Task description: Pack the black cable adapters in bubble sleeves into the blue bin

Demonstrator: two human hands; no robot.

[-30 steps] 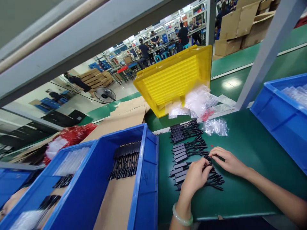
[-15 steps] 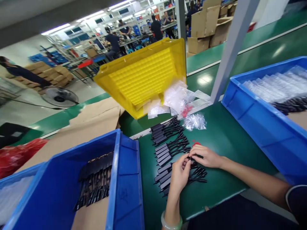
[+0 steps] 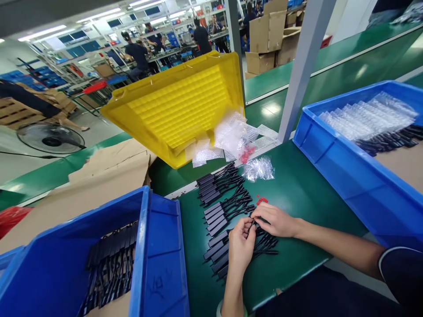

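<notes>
My left hand (image 3: 242,243) is closed, its fingertips pinching a thin black cable (image 3: 252,225). Fingertips of my right hand (image 3: 276,221) meet it there, pinched at the same cable; the tip itself is mostly hidden. Several flat black boxes with cables (image 3: 216,219) lie in groups on the green worktop (image 3: 291,264), cables pointing right. Some of them pass beneath my hands. Just beyond my right hand sits a little cluster of small red pieces (image 3: 262,200).
A blue bin (image 3: 165,246) at left holds more black boxes with cables. Another blue bin (image 3: 343,154) at right contains bubble-wrapped ones. Behind the worktop are a tilted yellow tray (image 3: 178,110), bubble wrap (image 3: 231,134), clear plastic bags (image 3: 258,169) and a grey post (image 3: 302,66).
The whole view has shifted, so most things appear farther left. Both hands stay together at the cable. More of the small red pieces now shows beyond my right hand.
</notes>
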